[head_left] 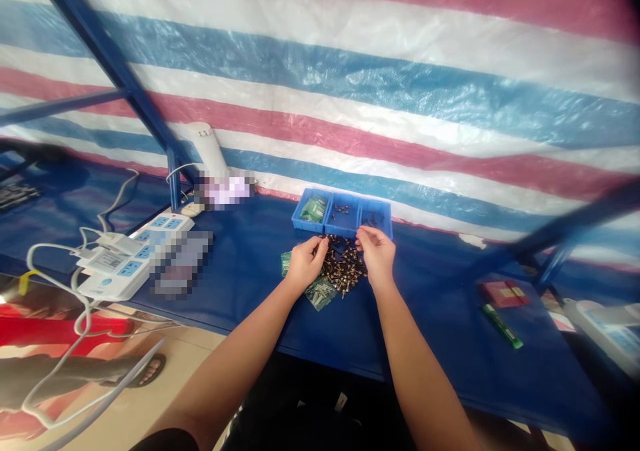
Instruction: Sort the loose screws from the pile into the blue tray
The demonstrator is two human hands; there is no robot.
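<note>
A heap of small dark and brass-coloured parts (344,264) lies on the blue table cover (250,271). My left hand (305,262) rests at the heap's left edge, fingers pinched together on something I cannot make out. My right hand (376,254) sits at the heap's right edge, fingers curled and pinched over the parts. Small green pieces in clear bags (320,292) lie under and beside my left hand. Just behind the heap stand three joined blue bins (343,214), one with green pieces and two with a few dark parts.
White power strips with cables (133,254) lie at the left. A white lamp base (210,148) stands at the back. A red box (501,294) and a green pen-like object (502,326) lie at the right. Blue frame bars cross left and right. A striped tarp hangs behind.
</note>
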